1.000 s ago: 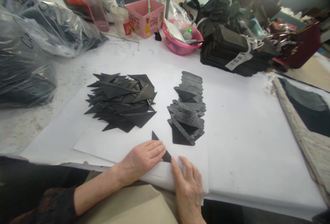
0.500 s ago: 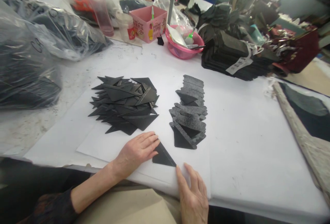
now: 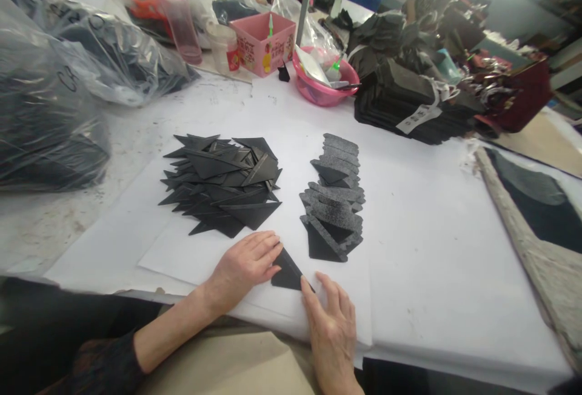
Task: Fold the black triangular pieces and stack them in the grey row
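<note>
Right hand [image 3: 334, 328], half open, is thumbing the black triangle [image 3: 286, 271] nearer than the gray strips [image 3: 334, 201], now baring its tip; left hand [image 3: 248, 262], loosely flat, is covering its upper end. Beyond the strips, a pink basin [image 3: 318, 93] is resting.

Black handwriting on the clear plastic bag [image 3: 48, 122] at the left reads "CA", though the second letter could be an R. More dark marker strokes on the plastic bag behind it [image 3: 125, 49] are unreadable. Print on the pink box [image 3: 261, 53], the cup's red label [image 3: 233, 60] and the white tag [image 3: 419, 119] is too blurred to read.
</note>
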Motion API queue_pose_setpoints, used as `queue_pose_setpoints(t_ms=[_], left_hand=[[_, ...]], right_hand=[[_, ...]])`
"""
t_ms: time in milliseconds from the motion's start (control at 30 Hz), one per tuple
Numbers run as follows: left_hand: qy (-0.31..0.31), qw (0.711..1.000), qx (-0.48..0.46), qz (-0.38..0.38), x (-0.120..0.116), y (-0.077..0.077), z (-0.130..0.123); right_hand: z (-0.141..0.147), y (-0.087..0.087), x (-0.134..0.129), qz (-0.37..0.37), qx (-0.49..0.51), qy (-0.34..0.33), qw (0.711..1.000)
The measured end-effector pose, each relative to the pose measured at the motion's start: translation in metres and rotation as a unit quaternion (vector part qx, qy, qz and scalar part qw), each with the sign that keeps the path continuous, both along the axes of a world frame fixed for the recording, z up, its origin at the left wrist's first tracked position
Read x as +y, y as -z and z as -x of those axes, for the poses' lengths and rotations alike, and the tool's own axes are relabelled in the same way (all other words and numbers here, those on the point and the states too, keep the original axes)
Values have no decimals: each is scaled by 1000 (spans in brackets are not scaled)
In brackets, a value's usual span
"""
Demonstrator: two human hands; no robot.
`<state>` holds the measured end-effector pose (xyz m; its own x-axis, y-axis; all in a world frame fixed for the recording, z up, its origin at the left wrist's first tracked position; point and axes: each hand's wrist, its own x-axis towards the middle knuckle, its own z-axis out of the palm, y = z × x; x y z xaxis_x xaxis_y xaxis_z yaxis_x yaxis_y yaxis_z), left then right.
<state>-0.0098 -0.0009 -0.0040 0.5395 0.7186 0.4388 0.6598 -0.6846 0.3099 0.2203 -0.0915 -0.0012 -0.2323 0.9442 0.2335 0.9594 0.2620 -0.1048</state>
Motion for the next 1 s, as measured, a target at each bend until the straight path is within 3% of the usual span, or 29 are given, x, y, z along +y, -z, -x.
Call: queue_pose_setpoints(t_ms=[167, 333, 433, 600, 733, 900, 1000], left_hand=[[-3, 1000, -6, -5, 1, -2, -1], [0, 1000, -8, -7, 1, -1, 0], [4, 1000, -10, -4, 0, 0, 0], [4, 1000, -13, 0, 0, -2, 1], [-7, 1000, -14, 16, 0, -3, 2], [-7, 1000, -19, 19, 0, -3, 3], [-5, 1000, -15, 23, 0, -4, 4]], right_hand=[[-7, 0, -15, -11, 15, -1, 1000], [-8, -4, -21, -12, 128, 45, 991], [-1, -8, -11, 0, 178, 78, 981], [18, -13, 16, 3, 143, 106, 984], [22, -12, 23, 50, 169, 123, 977], [22, -13, 20, 116, 249, 163, 948], [22, -17, 23, 149, 345, 182, 908]])
